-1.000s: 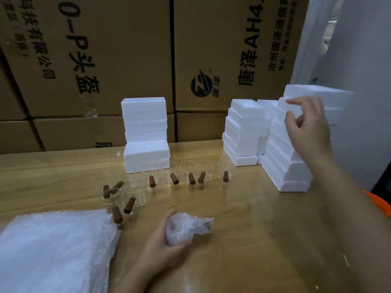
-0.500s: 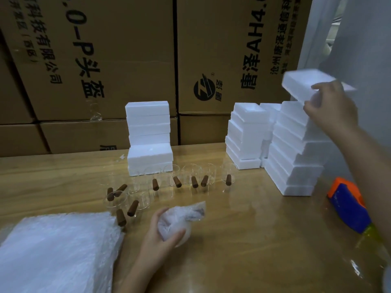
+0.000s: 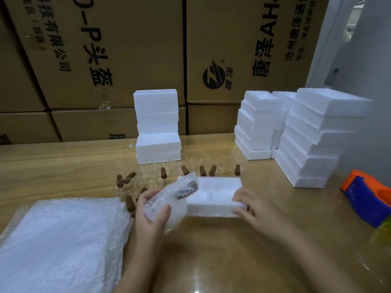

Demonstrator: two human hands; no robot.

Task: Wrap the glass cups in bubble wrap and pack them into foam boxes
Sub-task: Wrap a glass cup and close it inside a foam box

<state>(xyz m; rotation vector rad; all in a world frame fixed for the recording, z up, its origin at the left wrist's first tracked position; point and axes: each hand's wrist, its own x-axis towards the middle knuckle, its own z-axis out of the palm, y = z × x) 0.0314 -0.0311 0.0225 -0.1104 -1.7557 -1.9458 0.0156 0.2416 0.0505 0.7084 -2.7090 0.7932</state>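
My left hand grips a glass cup wrapped in bubble wrap, its brown handle showing through, held at the left end of an open white foam box on the table. My right hand holds the box's right end, fingers curled over its near corner. Several bare glass cups with brown handles stand in a row behind the box, more at the left. A pile of bubble wrap sheets lies at the near left.
Stacks of foam boxes stand at the back middle, back right and right. An orange and blue tape dispenser lies at the right edge. Large cardboard cartons wall the table's far side.
My right hand lifted a foam box off the right stack and brought it down onto the table in front of me. My left hand raised the wrapped cup to the box's left end.
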